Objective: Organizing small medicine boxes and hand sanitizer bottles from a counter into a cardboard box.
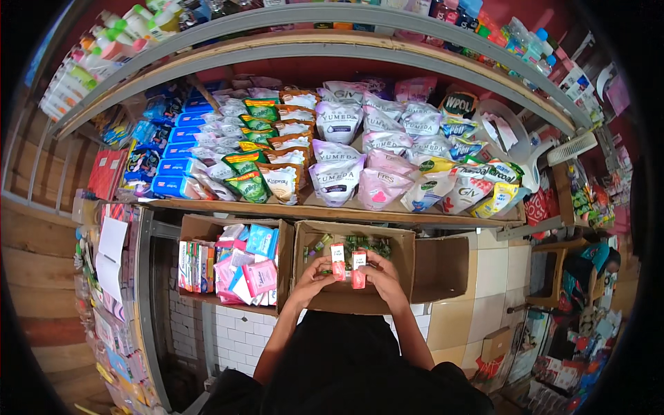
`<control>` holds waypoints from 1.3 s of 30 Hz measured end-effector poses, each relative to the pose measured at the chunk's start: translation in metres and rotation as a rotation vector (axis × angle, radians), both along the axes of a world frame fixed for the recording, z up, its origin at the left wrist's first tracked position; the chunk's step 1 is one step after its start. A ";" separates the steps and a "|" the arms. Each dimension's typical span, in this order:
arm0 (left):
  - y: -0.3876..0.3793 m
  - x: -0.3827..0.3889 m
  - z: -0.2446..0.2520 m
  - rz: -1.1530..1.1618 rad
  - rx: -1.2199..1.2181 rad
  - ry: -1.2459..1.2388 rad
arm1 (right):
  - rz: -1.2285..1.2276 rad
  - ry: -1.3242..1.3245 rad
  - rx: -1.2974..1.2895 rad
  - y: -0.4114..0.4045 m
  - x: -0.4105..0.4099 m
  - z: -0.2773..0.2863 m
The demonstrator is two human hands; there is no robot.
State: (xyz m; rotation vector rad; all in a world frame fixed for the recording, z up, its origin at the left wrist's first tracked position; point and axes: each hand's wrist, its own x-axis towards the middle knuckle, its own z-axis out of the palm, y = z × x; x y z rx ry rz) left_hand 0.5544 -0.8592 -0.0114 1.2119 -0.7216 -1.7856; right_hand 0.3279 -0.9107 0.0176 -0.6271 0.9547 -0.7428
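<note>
My left hand (pixel 315 277) grips a small red-and-white box (pixel 338 262), held upright with its printed face towards me. A matching small box (pixel 358 270) is pinched in my right hand (pixel 384 272), close beside the first and slightly lower. Both hands are over an open cardboard box (pixel 355 302). Inside it, several small dark green bottles (pixel 368 243) lie towards the back, partly hidden by my right fingers. A few small yellow-green items (pixel 321 244) lie at its back left.
A cardboard box (pixel 282 270) of toothpaste cartons (pixel 194 267) and pink packs (pixel 259 277) stands to the left. Another cardboard box (pixel 441 267) adjoins on the right. Behind, a wooden shelf edge (pixel 332 210) carries rows of refill pouches (pixel 337 176). An upper shelf (pixel 332 44) runs overhead.
</note>
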 end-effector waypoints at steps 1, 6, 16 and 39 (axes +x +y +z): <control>0.002 -0.003 0.004 0.002 -0.006 0.005 | 0.029 0.020 -0.048 0.000 -0.001 0.005; 0.018 -0.014 0.028 0.028 -0.004 0.064 | 0.106 0.044 -0.125 0.002 -0.001 0.025; 0.070 -0.051 0.031 0.349 -0.099 0.069 | 0.337 -0.095 -0.120 -0.002 -0.006 0.030; 0.338 -0.217 0.058 1.525 -0.053 0.087 | 1.437 -0.234 -0.007 0.169 0.045 0.019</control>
